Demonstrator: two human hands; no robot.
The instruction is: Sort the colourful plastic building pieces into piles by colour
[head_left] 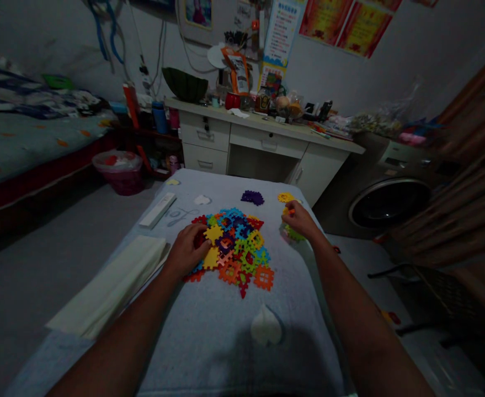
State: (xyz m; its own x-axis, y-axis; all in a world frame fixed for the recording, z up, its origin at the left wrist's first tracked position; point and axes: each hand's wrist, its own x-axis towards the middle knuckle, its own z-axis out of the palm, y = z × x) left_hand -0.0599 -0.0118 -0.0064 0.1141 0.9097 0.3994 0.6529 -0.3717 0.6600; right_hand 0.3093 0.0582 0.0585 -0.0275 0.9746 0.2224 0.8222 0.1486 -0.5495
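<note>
A heap of colourful toothed plastic building pieces [242, 251] lies in the middle of the cloth-covered table [221, 336]. At its left edge rests my left hand [187, 249], thumb and fingers apart and curved over the pieces, beside a yellow piece [213, 234]. My right hand [299, 219] is at the table's right side, fingers pinched on an orange toothed piece [286, 214], partly covered by them. Just under that hand lie green pieces [294, 234]. Yellow pieces [285, 197] sit behind it, and purple pieces [252, 197] form a separate group at the far side.
A long white box [158, 210] and a pale folded sheet [107, 286] lie along the table's left side. Beyond stands a cluttered desk [267, 138], with a washing machine [374, 187] to its right. A waste bin [120, 173] is by the bed [39, 138].
</note>
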